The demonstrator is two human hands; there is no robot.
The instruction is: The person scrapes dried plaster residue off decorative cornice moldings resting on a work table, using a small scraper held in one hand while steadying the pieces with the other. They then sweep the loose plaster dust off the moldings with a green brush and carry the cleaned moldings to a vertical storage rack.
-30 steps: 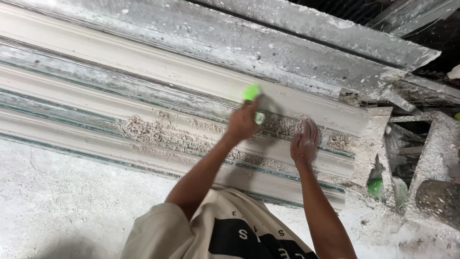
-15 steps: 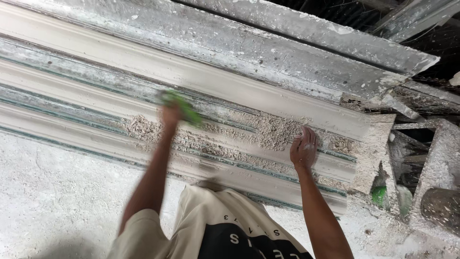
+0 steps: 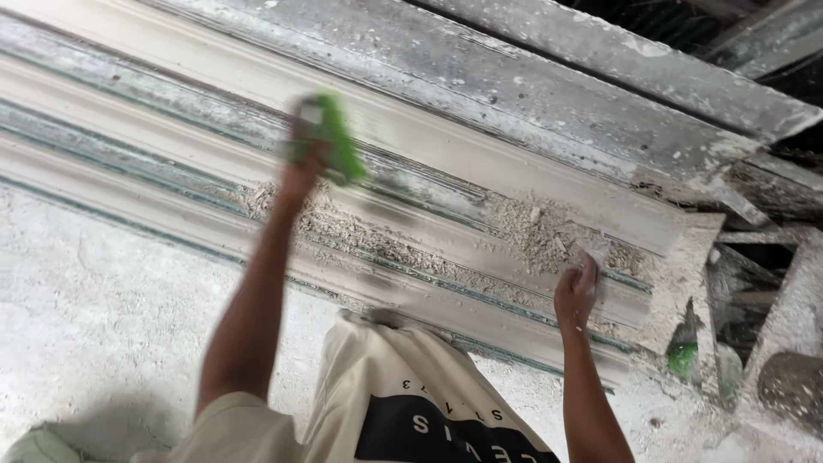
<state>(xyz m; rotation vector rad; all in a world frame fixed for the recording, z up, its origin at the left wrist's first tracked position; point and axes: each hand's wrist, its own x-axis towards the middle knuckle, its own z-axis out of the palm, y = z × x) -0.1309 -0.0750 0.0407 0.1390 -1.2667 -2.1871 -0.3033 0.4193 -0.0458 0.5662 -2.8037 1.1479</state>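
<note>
bright green tool (image 3: pixel 330 137); white moulding (image 3: pixel 171 111) with teal streaks (dusty grey crumbs); cream shirt (image 3: pixel 386 386), black panel

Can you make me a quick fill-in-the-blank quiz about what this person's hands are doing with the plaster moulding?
1. The left hand holds a tool coloured ____.
2. The right hand rests on the long white ____.
3. Crumbly plaster debris lies just ____ the right hand in the picture.

Missing words: green; moulding; above

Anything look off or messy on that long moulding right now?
Yes: loose crumbly plaster debris lies heaped in the channel of the white moulding near the right hand. The moulding's right end looks broken and ragged. The left hand holds a green tool.
</note>
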